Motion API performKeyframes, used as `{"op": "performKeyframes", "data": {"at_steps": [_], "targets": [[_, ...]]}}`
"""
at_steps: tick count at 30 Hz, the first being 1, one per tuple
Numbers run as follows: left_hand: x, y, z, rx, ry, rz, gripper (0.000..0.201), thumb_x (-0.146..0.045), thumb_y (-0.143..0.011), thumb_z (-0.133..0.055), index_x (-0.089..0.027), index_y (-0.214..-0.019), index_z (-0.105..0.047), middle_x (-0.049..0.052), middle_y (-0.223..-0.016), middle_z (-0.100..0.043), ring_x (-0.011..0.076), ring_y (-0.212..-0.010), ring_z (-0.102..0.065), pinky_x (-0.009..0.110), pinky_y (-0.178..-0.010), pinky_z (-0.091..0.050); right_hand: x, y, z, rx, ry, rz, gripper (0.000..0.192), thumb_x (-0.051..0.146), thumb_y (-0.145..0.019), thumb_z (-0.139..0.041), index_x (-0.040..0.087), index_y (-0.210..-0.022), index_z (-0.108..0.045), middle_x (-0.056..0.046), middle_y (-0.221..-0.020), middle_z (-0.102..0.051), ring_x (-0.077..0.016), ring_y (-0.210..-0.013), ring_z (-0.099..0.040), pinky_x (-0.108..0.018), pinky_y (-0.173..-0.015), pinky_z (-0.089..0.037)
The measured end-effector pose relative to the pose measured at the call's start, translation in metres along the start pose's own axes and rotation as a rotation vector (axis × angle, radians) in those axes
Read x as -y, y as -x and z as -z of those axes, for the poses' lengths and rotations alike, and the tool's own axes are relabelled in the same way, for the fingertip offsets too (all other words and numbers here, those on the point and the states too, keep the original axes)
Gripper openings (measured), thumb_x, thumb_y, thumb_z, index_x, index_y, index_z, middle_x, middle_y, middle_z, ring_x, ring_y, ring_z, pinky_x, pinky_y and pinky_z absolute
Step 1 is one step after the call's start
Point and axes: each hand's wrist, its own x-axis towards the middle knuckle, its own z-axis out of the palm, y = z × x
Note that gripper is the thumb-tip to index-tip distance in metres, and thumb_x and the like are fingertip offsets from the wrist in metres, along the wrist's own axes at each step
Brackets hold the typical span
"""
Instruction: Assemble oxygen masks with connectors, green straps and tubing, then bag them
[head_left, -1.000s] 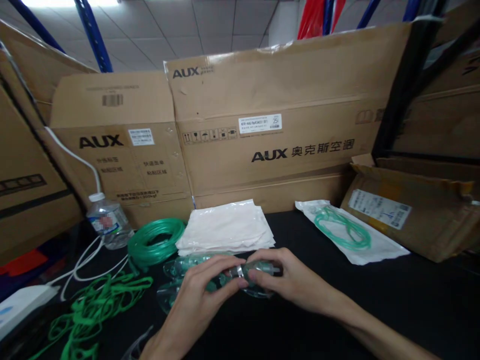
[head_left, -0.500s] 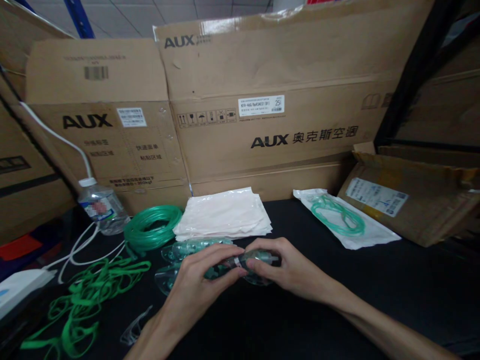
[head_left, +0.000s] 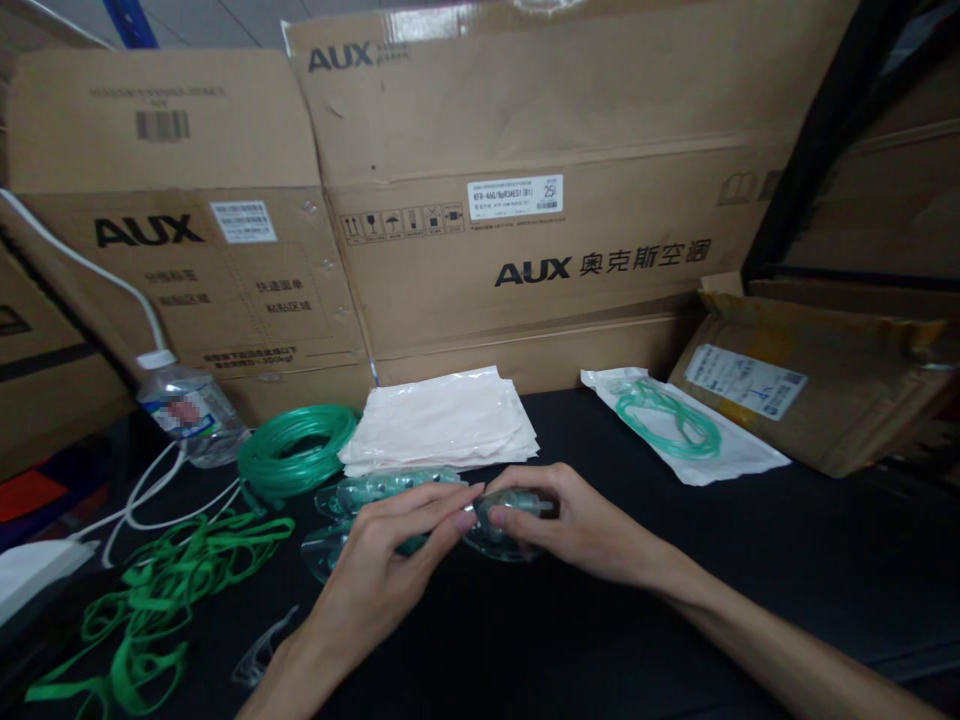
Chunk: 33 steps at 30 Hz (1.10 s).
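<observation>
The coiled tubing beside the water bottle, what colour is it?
Green, translucent. The coiled tubing shows in the head view, just right of the water bottle.

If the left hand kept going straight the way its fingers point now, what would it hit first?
The left hand points right, at the clear plastic mask that both hands pinch; just beyond lie the right hand's fingertips. Depth is uncertain.

We see a black table (head_left: 787, 590). On it, far left, stands a water bottle (head_left: 187, 412); green tubing (head_left: 296, 462) coils beside white bags (head_left: 442, 425). Green straps (head_left: 161, 600) sprawl near left. A packed pouch (head_left: 679, 428) lies far right, by a carton (head_left: 817, 385).
</observation>
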Motion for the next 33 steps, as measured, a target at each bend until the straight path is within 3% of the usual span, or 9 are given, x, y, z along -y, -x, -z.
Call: {"op": "performKeyframes", "data": {"at_steps": [7,18,21,25,28,33], "targets": [[-0.003,-0.002,0.004,0.041,0.066,0.098,0.023,-0.028,-0.095,-0.065,-0.029,-0.115,-0.076,0.003,-0.11,-0.078,0.0199,-0.099,-0.074,0.03,-0.087,-0.06,0.001,0.001,0.001,0.019,-0.024,-0.033,0.035,0.046,-0.092,-0.065,0.013,-0.101,-0.071,-0.001,-0.079,-0.063,-0.0106,-0.061,-0.055,-0.023,-0.056,-0.048],[-0.001,0.0,0.005,0.012,0.073,0.225,0.023,-0.032,-0.089,-0.07,-0.03,-0.111,-0.078,0.0,-0.108,-0.079,0.0195,-0.099,-0.074,0.029,-0.09,-0.058,0.003,0.001,0.005,0.082,-0.034,0.042,0.026,0.037,-0.093,-0.066,0.015,-0.108,-0.071,-0.005,-0.097,-0.07,-0.0147,-0.08,-0.06,-0.025,-0.07,-0.05],[-0.004,0.0,0.005,-0.035,0.084,0.263,0.022,-0.034,-0.087,-0.072,-0.029,-0.107,-0.08,0.002,-0.106,-0.079,0.0202,-0.096,-0.074,0.027,-0.083,-0.06,0.003,0.0,0.005,0.069,0.009,0.076,0.023,0.033,-0.094,-0.066,0.016,-0.109,-0.071,-0.005,-0.098,-0.072,-0.0154,-0.084,-0.062,-0.027,-0.075,-0.05],[-0.009,-0.001,0.003,-0.108,0.139,0.337,0.021,-0.037,-0.084,-0.074,-0.024,-0.099,-0.081,0.003,-0.088,-0.076,0.0165,-0.072,-0.072,0.022,-0.06,-0.06,0.003,0.0,0.004,-0.004,0.178,0.222,0.019,0.025,-0.093,-0.067,0.017,-0.11,-0.071,-0.004,-0.1,-0.073,-0.0154,-0.087,-0.065,-0.028,-0.081,-0.05],[-0.013,-0.003,0.0,-0.167,0.264,0.452,0.029,-0.038,-0.079,-0.076,-0.018,-0.099,-0.078,0.0,-0.07,-0.069,0.0118,-0.05,-0.063,0.02,-0.048,-0.057,0.002,0.0,0.003,-0.112,0.306,0.398,0.027,0.018,-0.09,-0.071,0.018,-0.116,-0.069,-0.005,-0.109,-0.073,-0.0164,-0.1,-0.066,-0.029,-0.092,-0.049],[-0.018,-0.009,-0.004,-0.201,0.495,0.61,0.034,-0.039,-0.073,-0.08,-0.012,-0.094,-0.077,0.002,-0.064,-0.072,0.0146,-0.052,-0.066,0.022,-0.049,-0.058,-0.003,-0.002,0.001,-0.192,0.356,0.565,0.034,0.015,-0.088,-0.073,0.017,-0.121,-0.066,-0.008,-0.113,-0.071,-0.0174,-0.108,-0.065,-0.03,-0.098,-0.05]]}}
